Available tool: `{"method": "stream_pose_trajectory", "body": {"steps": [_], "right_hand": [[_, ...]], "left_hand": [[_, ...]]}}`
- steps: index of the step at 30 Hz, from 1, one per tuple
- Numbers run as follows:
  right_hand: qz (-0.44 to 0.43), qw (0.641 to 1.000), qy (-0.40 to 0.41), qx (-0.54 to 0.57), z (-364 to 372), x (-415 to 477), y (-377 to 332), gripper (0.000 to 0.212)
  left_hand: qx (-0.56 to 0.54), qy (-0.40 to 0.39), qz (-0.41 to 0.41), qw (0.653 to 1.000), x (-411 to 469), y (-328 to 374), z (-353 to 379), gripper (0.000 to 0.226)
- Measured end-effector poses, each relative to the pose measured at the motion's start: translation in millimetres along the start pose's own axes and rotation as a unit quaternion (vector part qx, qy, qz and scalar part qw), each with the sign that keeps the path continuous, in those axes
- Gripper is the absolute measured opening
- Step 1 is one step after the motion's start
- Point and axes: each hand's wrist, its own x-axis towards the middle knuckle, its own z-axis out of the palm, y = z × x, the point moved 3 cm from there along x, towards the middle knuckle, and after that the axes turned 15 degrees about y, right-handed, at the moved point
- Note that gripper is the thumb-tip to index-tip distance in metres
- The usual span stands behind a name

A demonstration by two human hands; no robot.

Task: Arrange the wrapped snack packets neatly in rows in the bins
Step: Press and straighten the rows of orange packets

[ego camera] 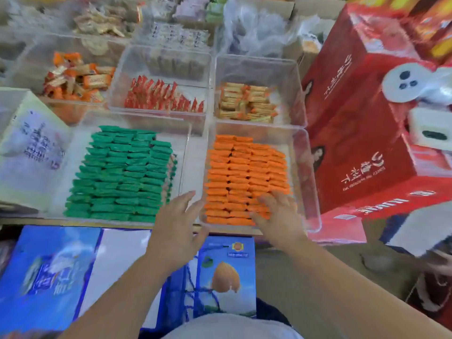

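Note:
Orange wrapped packets lie in tidy rows inside a clear plastic bin at centre right. To its left, green wrapped packets fill rows in another clear bin. My right hand rests flat, fingers spread, on the near right rows of orange packets. My left hand hovers with fingers apart at the near edge between the two bins, holding nothing.
Behind stand more clear bins: red packets, tan-and-orange packets, loose orange-and-gold packets. A big red carton flanks the right, with a white device on it. Blue boxes lie near me.

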Motion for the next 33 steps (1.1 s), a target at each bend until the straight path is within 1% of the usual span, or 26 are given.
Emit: {"method": "stream_pose_trajectory", "body": {"steps": [1,4,5,6,7,8,9,10,11,12,13,15,19,21,25,28,29,33], "right_hand": [[0.023,1.0,0.001,0.003,-2.6,4.2,10.6,0.059],[0.109,0.992,-0.013,0.066,-8.5,17.7,27.1,0.074],[0.139,0.986,-0.032,0.088,-8.7,22.6,29.4,0.075],[0.173,0.977,-0.049,0.116,-8.9,27.3,30.5,0.071],[0.216,0.962,-0.056,0.155,-9.0,32.3,32.5,0.062],[0.265,0.942,-0.054,0.196,-9.6,36.8,34.9,0.052],[0.316,0.918,-0.049,0.234,-10.6,39.5,37.3,0.046],[0.359,0.896,-0.048,0.256,-10.3,41.9,40.5,0.048],[0.39,0.881,-0.054,0.263,-8.5,43.9,43.5,0.059],[0.412,0.871,-0.067,0.259,-5.7,45.6,46.2,0.07],[0.428,0.862,-0.079,0.258,-3.2,46.9,48.2,0.076],[0.449,0.847,-0.091,0.27,1.1,50.8,52.4,0.077],[0.469,0.805,-0.12,0.343,7.2,57.9,57.9,0.064],[0.478,0.792,-0.139,0.353,11.7,58.9,58.7,0.062],[0.48,0.785,-0.175,0.35,22.4,62.5,61.1,0.059],[0.445,0.811,-0.205,0.321,35.0,63.6,61.1,0.061],[0.435,0.813,-0.218,0.319,39.0,63.3,60.6,0.06],[0.434,0.796,-0.244,0.344,37.7,61.4,62.4,0.051]], "left_hand": [[0.008,-0.018,-0.007,1.0,2.7,7.2,7.3,0.061],[0.067,-0.102,-0.049,0.991,4.7,12.4,31.0,0.065],[0.092,-0.124,-0.053,0.987,3.3,11.1,37.9,0.065],[0.11,-0.134,-0.054,0.983,1.3,9.6,42.8,0.067],[0.12,-0.135,-0.056,0.982,-0.4,8.5,46.2,0.071],[0.124,-0.13,-0.058,0.982,-1.7,7.9,48.1,0.075],[0.126,-0.125,-0.06,0.982,-2.2,7.7,49.3,0.08],[0.126,-0.12,-0.063,0.983,-2.4,7.5,50.1,0.085],[0.122,-0.117,-0.069,0.983,-2.1,7.6,50.5,0.089],[0.119,-0.117,-0.074,0.983,-1.9,7.7,50.7,0.092],[0.119,-0.118,-0.076,0.983,-1.9,8.2,50.9,0.093],[0.127,-0.117,-0.076,0.982,-2.0,9.6,50.4,0.089],[0.133,-0.123,-0.09,0.979,-1.0,12.0,48.2,0.085],[0.13,-0.121,-0.097,0.979,-0.5,13.4,47.5,0.085],[0.121,-0.121,-0.12,0.978,0.5,17.7,45.9,0.089],[0.133,-0.123,-0.126,0.975,0.6,18.7,46.9,0.087],[0.134,-0.124,-0.127,0.975,0.9,19.1,46.8,0.085],[0.159,-0.132,-0.14,0.968,3.4,24.2,44.6,0.082]]}}
